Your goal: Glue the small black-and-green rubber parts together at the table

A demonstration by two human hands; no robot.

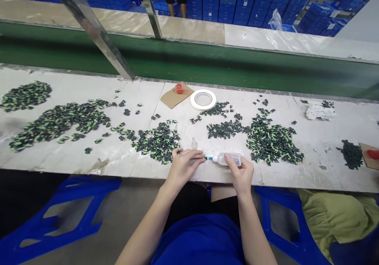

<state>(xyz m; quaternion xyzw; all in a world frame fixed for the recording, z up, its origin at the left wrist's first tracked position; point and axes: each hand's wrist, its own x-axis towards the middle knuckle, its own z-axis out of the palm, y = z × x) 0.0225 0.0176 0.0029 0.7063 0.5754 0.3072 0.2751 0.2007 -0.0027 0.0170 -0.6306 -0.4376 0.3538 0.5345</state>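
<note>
Near the table's front edge, my right hand (241, 172) is closed around a clear squeeze bottle (233, 159), tipped on its side with a thin blue nozzle pointing left. The nozzle tip meets a small dark green part (205, 158) with a bright green spot, pinched in the fingertips of my left hand (185, 164). Just left of that hand lies a pile of dark parts with bright green marks (158, 142). Right of the bottle spreads another pile of such parts (272, 140). Small plain dark pieces (226, 129) lie behind the bottle.
A white tape roll (194, 100) and a red cup (179, 88) on cardboard (168, 99) stand at the back. More part heaps (62, 121) fill the left. A white cloth (320, 112) lies at right. Blue stools (74, 202) flank me. A green conveyor belt (189, 61) runs behind.
</note>
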